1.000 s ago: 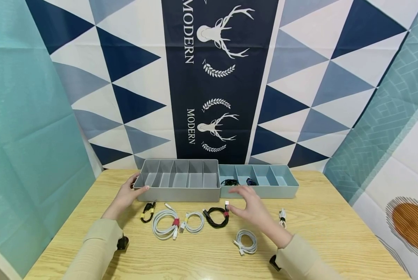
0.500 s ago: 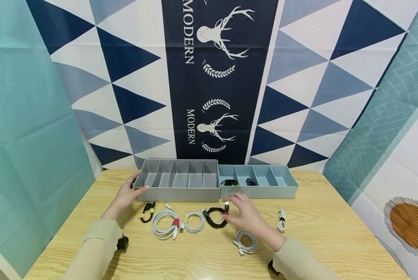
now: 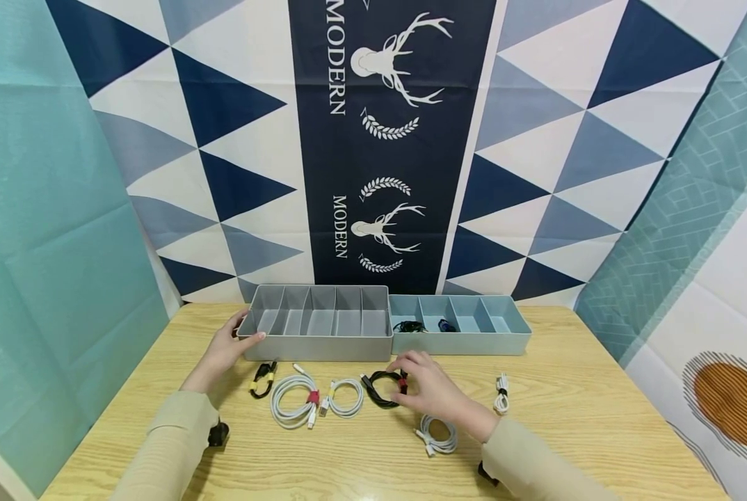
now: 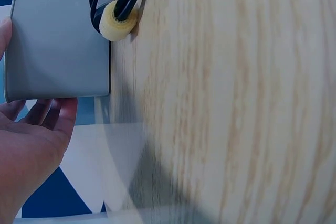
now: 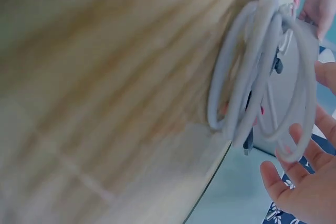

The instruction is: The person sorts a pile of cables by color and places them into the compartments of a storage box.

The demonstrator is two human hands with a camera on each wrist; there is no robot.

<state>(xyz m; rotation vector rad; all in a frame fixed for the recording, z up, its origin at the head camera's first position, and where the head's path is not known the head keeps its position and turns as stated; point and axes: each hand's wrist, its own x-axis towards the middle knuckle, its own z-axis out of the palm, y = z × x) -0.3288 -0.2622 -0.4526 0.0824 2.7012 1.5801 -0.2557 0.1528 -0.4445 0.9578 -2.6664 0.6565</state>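
Observation:
At the left end of a grey compartment box (image 3: 320,349), my left hand (image 3: 222,351) grips the corner, thumb on the front and fingers against the end wall. In the left wrist view those fingers (image 4: 62,119) bend against the box end. My right hand (image 3: 432,390) hovers over the right side of a coiled black cable (image 3: 378,400) with a red tie, thumb and fingers apart. Fingers hide part of the coil; contact cannot be told. A coiled white cable (image 3: 441,447) lies under the right wrist and looms large in the right wrist view.
A blue compartment box (image 3: 464,344) adjoins the grey one, with dark cables in two compartments. Along the wooden table (image 3: 323,466) lie a short black cable (image 3: 262,381) with yellow ties, a large white coil (image 3: 279,410), a smaller white coil (image 3: 347,412) and a white cable (image 3: 501,395).
My right hand has moved down and slightly left, from near the blue box's front to the black cable's right side. The left hand stays on the grey box.

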